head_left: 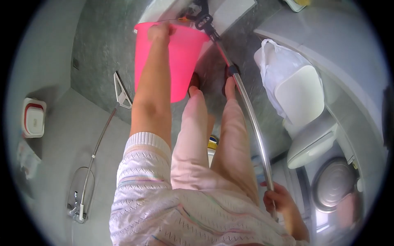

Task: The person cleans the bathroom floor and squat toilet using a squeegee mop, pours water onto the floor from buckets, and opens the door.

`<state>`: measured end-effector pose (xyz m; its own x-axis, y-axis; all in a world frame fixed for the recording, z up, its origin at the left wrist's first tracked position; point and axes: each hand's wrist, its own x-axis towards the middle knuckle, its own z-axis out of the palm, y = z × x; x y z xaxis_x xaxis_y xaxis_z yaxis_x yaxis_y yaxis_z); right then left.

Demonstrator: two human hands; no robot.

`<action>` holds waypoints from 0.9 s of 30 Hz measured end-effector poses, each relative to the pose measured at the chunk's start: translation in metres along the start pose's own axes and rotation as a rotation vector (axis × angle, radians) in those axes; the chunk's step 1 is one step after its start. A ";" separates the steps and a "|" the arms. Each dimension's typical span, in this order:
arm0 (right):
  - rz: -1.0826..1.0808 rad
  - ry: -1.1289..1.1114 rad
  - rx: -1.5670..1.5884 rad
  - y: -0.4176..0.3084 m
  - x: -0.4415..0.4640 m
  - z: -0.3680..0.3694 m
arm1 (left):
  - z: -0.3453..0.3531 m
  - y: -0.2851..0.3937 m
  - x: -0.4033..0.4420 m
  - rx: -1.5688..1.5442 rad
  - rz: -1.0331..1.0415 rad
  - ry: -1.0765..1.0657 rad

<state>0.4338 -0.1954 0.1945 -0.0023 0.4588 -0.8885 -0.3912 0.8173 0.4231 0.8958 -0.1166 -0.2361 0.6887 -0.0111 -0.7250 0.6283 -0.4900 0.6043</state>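
My left hand (160, 31) is closed on the rim of a bright pink bucket (180, 65), which hangs in front of my legs. The bucket's inside is mostly hidden from here. Low at the right, my right hand (280, 198) is wrapped round the silver pole of a mop (252, 112). That pole runs up past the bucket's right side to a dark grey joint (204, 21) at the top. The mop's lower end is only partly visible, over a pale step or ledge.
A squeegee (122, 92) with a long handle leans at the left near a shower tap (75, 205). At the right stand a white bin (301, 94) with a plastic bag and a toilet (314, 141). A folded white-and-red basin (34, 118) is on the left wall.
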 end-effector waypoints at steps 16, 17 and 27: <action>-0.115 0.039 -0.216 0.002 -0.016 0.028 | -0.042 -0.017 -0.067 -0.289 -0.023 -0.017; -0.133 0.040 -0.225 0.003 -0.017 0.031 | -0.056 -0.016 -0.078 -0.254 -0.033 -0.008; -0.283 -0.022 -0.272 0.018 -0.025 0.060 | -0.302 -0.124 -0.184 -0.255 -0.289 0.204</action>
<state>0.4825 -0.1714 0.2350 0.1588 0.2383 -0.9581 -0.6030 0.7918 0.0970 0.8002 0.2094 -0.0784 0.5127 0.2795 -0.8118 0.8574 -0.2165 0.4669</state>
